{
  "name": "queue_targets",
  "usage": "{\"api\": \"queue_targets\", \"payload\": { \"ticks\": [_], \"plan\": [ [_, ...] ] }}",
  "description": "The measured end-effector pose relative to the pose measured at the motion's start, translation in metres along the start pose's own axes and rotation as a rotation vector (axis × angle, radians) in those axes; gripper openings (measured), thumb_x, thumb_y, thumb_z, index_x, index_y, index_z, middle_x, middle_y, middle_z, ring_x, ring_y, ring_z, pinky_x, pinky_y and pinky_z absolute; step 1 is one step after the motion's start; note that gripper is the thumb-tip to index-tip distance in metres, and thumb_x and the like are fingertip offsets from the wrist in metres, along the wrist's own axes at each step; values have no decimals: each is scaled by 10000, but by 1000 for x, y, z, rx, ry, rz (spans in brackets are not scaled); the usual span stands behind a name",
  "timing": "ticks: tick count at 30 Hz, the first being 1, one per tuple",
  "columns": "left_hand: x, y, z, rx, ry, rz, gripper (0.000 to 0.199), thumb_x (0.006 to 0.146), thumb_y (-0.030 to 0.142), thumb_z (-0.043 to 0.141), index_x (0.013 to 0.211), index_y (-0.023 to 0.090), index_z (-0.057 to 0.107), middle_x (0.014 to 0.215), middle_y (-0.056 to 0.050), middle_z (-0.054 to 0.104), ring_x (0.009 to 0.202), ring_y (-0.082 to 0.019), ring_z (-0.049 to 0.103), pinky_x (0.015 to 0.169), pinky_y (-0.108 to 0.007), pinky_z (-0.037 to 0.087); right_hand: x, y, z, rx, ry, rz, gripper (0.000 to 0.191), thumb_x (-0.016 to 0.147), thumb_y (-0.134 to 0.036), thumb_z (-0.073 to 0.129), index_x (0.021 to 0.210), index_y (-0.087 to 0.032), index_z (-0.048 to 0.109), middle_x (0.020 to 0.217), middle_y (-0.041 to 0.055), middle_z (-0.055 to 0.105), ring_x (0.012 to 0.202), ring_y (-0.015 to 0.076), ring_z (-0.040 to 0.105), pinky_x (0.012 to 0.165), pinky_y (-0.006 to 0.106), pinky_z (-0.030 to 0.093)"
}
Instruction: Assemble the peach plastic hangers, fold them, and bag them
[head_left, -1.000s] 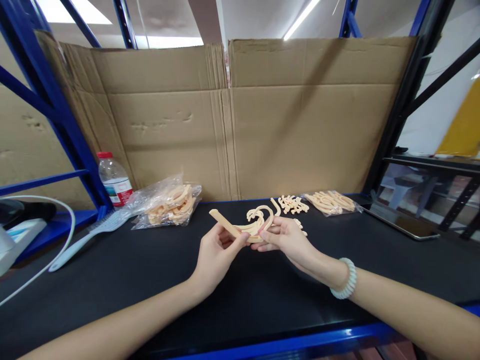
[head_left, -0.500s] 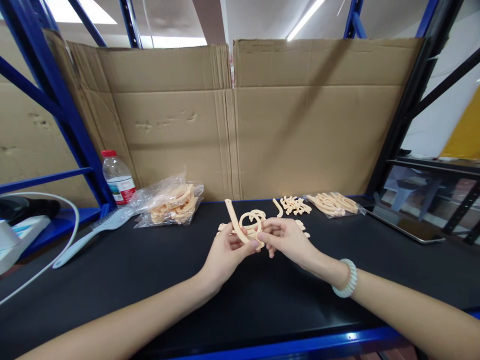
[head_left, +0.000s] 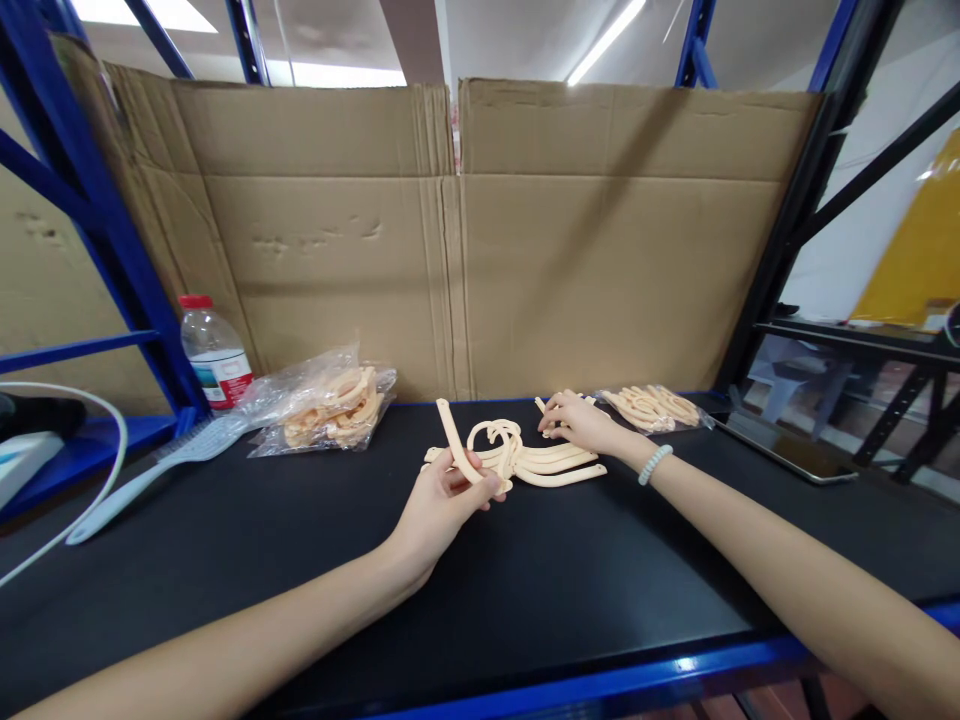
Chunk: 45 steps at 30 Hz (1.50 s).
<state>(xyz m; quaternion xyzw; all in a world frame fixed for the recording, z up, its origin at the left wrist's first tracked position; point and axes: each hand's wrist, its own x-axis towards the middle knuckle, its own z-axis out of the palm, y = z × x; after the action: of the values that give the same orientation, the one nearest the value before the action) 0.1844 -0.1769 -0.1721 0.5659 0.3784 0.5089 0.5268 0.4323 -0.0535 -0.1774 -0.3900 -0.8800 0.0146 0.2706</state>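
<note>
My left hand (head_left: 442, 505) is closed on a long, curved cream-coloured strip (head_left: 452, 435) with small holes in it, raised and tilted above the black tabletop. Behind it, a curled piece of the same colour (head_left: 504, 440) shows near my fingertips; whether it is joined to the strip I cannot tell. Several more curved strips (head_left: 559, 460) lie flat just right of my left hand. Farther back, my right hand (head_left: 579, 420) reaches down over small cream pieces, mostly covering them. Its fingers are bent and drawn together, and whatever they pinch is hidden.
Clear plastic bags of cream pieces lie at left (head_left: 337, 410) and right (head_left: 654, 407). A red-capped bottle (head_left: 216, 355), a pale slotted spatula (head_left: 142, 485) and a white cable (head_left: 124, 440) are at left. Cardboard (head_left: 600, 250) walls the back; a metal tray (head_left: 787, 452) sits at right.
My right hand has left the strip held by my left hand and moved back and right to the small pieces. My left hand keeps its hold. The view has shifted slightly.
</note>
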Motion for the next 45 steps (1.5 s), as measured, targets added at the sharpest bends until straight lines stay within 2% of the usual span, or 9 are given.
{"api": "queue_targets", "payload": {
  "ticks": [5, 9, 12, 16, 19, 23, 29, 35, 45],
  "plan": [
    [0, 0, -1, -16, -5, 2, 317, 675, 261, 759, 825, 185, 491, 714, 11, 657, 709, -138, 650, 612, -221, 470, 3, -9, -8, 67, 201, 77, 157, 872, -172, 497, 855, -175, 653, 962, 86, 578, 919, 185, 547, 834, 333, 448],
    [0, 0, -3, -46, 15, 12, 333, 670, 261, 771, 834, 186, 491, 726, -2, 677, 748, -152, 660, 675, -247, 502, -7, -34, -26, 445, 412, 247, 194, 912, -356, 444, 956, -206, 559, 703, 0, 563, 618, 134, 562, 564, 259, 449],
    [1, 0, -4, -76, 13, 6, 353, 658, 252, 783, 838, 183, 486, 738, -7, 689, 746, -150, 665, 724, -270, 517, -18, -64, -31, 842, 276, 380, 264, 881, -465, 492, 986, -224, 510, 590, -34, 582, 471, 124, 584, 434, 220, 392],
    [1, 0, -5, -75, 17, -9, 388, 637, 212, 796, 854, 184, 475, 734, -5, 701, 751, -148, 672, 761, -282, 517, -25, -95, -25, 1277, 164, 482, 262, 803, -395, 652, 948, -213, 531, 848, 58, 707, 745, 194, 705, 594, 263, 514],
    [0, 0, -6, -72, 21, -1, 408, 622, 202, 803, 865, 187, 476, 736, -3, 707, 770, -158, 680, 804, -303, 510, -24, -102, -16, 1445, 184, 535, 242, 784, -362, 685, 913, -188, 576, 841, 76, 714, 821, 200, 700, 710, 302, 538],
    [0, -2, -7, -58, -1, 6, 404, 626, 205, 800, 856, 192, 468, 765, -8, 712, 805, -171, 682, 842, -324, 495, -26, -101, -5, 1512, 221, 581, 236, 732, -302, 739, 891, -165, 630, 809, 54, 696, 778, 157, 681, 761, 287, 531],
    [1, -3, -7, -27, -13, 27, 383, 661, 212, 776, 870, 193, 456, 836, -23, 710, 872, -185, 679, 890, -355, 485, -30, -110, 5, 1520, 219, 573, 393, 629, -205, 802, 941, -211, 563, 628, -69, 571, 569, 73, 558, 588, 223, 497],
    [0, -3, -7, 7, -22, 90, 346, 687, 196, 753, 866, 190, 456, 810, 16, 666, 849, -157, 670, 866, -322, 502, -32, -122, 10, 1391, 21, 505, 321, 671, -279, 782, 924, -158, 623, 820, 29, 658, 744, 119, 618, 647, 241, 522],
    [2, -6, -12, 45, -83, 106, 311, 725, 188, 725, 885, 189, 458, 893, -9, 681, 904, -167, 673, 879, -335, 513, -32, -123, 11, 1315, 27, 413, 264, 675, -287, 773, 875, -144, 678, 851, 45, 683, 733, 130, 644, 734, 299, 554]
  ]
}}
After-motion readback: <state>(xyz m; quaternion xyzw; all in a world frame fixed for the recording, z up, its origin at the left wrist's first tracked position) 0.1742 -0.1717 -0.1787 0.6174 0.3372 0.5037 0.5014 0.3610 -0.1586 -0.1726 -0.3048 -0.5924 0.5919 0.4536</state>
